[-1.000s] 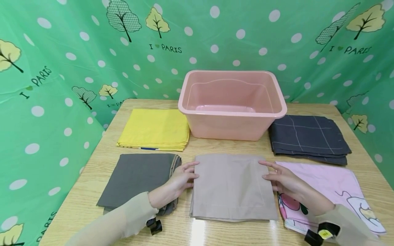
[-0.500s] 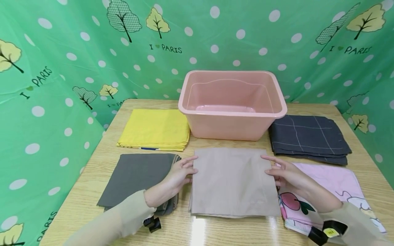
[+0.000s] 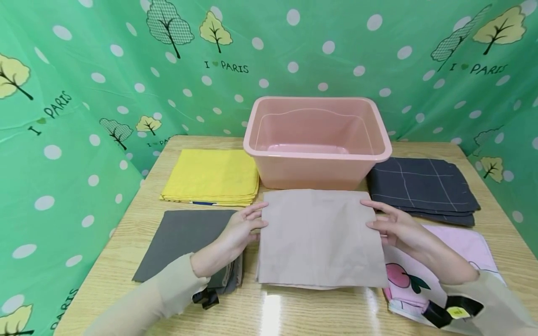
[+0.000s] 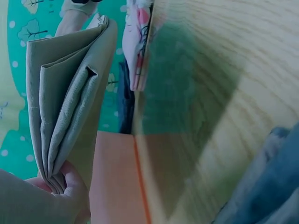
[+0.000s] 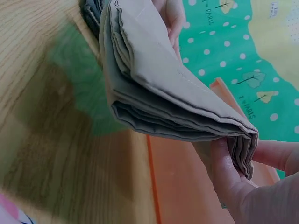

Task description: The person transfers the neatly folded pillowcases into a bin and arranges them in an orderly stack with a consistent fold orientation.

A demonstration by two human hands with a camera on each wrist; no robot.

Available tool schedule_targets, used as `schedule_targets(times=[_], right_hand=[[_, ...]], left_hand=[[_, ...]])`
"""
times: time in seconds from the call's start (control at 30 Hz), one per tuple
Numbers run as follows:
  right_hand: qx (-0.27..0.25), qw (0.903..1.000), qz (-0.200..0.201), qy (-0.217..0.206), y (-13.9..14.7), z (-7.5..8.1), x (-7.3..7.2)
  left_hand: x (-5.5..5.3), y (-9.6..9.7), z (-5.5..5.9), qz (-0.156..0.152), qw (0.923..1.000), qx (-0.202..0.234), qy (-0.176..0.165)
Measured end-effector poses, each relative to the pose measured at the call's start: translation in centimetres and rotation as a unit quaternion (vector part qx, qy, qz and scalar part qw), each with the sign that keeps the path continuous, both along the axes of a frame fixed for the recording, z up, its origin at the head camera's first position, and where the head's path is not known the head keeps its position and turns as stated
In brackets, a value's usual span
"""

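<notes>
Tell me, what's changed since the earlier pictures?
The folded beige cloth has moved up and forward toward the pink bin, carried by the left fingers and right fingers, which already held it. Bin, yellow cloth, gray cloth, checked cloth and pink cloth stayed put.

Head view faces forward and down; close wrist views share the beige cloth (image 4: 60,102)

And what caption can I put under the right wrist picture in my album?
The right grip pinches a folded beige cloth above the wooden table, near a pink tub.
</notes>
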State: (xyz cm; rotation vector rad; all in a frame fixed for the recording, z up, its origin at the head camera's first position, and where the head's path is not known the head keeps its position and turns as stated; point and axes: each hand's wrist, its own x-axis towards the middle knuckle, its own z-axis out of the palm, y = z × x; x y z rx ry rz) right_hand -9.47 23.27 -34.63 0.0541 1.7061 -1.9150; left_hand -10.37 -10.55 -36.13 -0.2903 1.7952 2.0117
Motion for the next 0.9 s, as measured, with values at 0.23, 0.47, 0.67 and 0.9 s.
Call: schedule_targets(times=[0.23, 0.47, 0.67, 0.9], right_hand=[[-0.021, 0.9996, 0.001, 0.02, 0.2, 0.9, -0.1], [-0.007, 0.999, -0.005, 0.045, 0.4, 2.0, -0.1], [0.01, 0.9982, -0.015, 0.057, 0.3, 2.9, -0.3], [0.003, 0.9975, -0.028, 0.065, 0.2, 3.8, -0.6]], left_hand=[[-0.3, -0.2, 1.2, 0.001, 0.9999, 0.011, 0.011], [-0.6, -0.5, 3.0, -0.007, 0.9996, 0.018, 0.019], [-0.9, -0.6, 4.0, -0.017, 0.9991, 0.018, 0.034], [-1.2, -0.6, 5.3, -0.021, 0.9984, 0.013, 0.05]])
